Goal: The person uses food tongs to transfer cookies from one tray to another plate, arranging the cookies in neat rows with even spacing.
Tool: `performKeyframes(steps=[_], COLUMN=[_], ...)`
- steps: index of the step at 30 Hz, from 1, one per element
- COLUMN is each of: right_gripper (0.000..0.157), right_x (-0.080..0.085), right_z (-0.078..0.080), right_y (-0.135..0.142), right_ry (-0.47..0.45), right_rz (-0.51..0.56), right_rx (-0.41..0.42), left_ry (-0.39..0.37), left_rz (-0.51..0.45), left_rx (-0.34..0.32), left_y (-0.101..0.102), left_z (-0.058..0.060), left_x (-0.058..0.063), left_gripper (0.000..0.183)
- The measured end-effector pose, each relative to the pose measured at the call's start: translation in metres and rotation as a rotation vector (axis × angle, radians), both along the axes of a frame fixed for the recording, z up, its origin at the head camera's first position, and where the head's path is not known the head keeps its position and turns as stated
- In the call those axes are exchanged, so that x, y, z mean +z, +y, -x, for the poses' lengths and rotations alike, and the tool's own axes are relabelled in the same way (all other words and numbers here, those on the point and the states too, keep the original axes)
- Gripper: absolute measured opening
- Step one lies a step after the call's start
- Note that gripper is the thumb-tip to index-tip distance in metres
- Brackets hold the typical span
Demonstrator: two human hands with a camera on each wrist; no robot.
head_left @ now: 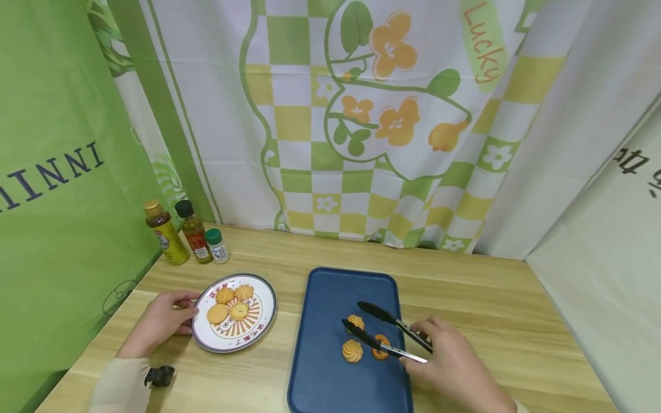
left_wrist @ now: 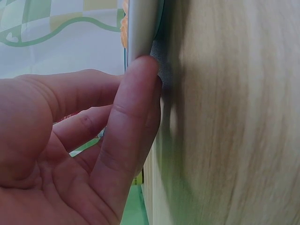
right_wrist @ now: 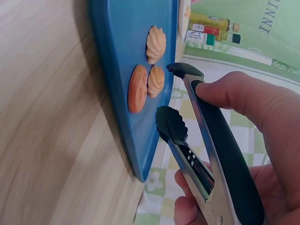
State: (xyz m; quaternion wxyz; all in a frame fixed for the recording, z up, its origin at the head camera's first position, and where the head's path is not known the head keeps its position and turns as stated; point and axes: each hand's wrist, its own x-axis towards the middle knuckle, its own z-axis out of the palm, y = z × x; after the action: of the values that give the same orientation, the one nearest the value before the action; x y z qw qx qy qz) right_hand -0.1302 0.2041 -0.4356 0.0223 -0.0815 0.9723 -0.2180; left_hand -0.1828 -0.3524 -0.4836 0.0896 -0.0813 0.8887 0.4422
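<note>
Cookies (head_left: 352,351) on plate (head_left: 265,301) and tray (head_left: 325,310)

The left hand (head_left: 167,316) pinches with its fingertips (left_wrist: 140,72), palm (left_wrist: 51,192) set back from that grip, wrist (head_left: 135,347) behind it; the right hand (head_left: 450,353) grips with thumb (right_wrist: 222,90) on one side, fingers (right_wrist: 186,210) curled opposite, wrist behind the grip

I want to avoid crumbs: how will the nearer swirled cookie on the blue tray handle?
The nearer swirled cookie looks baked and dry, so it may crumble if squeezed hard. Its raised ridges could give the tongs some grip. Lying broad on the blue tray, it will likely slide rather than roll.
</note>
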Motion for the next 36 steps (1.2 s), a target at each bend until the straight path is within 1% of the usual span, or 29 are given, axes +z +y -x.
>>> performKeyframes(steps=[8,16,20,26,36], right_gripper=[0.063,0.064,0.061,0.055,0.053], right_x=[-0.0011,-0.0007,0.0002,-0.0017,-0.0035], right_z=[0.0048,0.0077,0.0079,0.0084,0.0092], right_y=[0.0069,0.0051,0.0048,0.0064,0.008], right_ry=[0.007,0.002,0.004,-0.02,-0.004], right_rz=[-0.052,-0.065,-0.062,-0.062,-0.046], right_rx=[0.031,0.049,0.064,0.055,0.042], left_ry=[-0.003,-0.009,0.004,0.006,0.006], left_rz=[-0.003,-0.002,0.0,0.012,-0.004], left_rx=[0.017,0.017,0.008,0.0,0.003], left_y=[-0.0017,-0.002,-0.0015,-0.0001,0.0009], left_z=[-0.004,-0.0077,-0.0071,-0.0041,-0.0016], left_x=[0.0017,0.0007,-0.001,-0.0028,0.0012], left_gripper=[0.05,0.05,0.05,0.049,0.049])
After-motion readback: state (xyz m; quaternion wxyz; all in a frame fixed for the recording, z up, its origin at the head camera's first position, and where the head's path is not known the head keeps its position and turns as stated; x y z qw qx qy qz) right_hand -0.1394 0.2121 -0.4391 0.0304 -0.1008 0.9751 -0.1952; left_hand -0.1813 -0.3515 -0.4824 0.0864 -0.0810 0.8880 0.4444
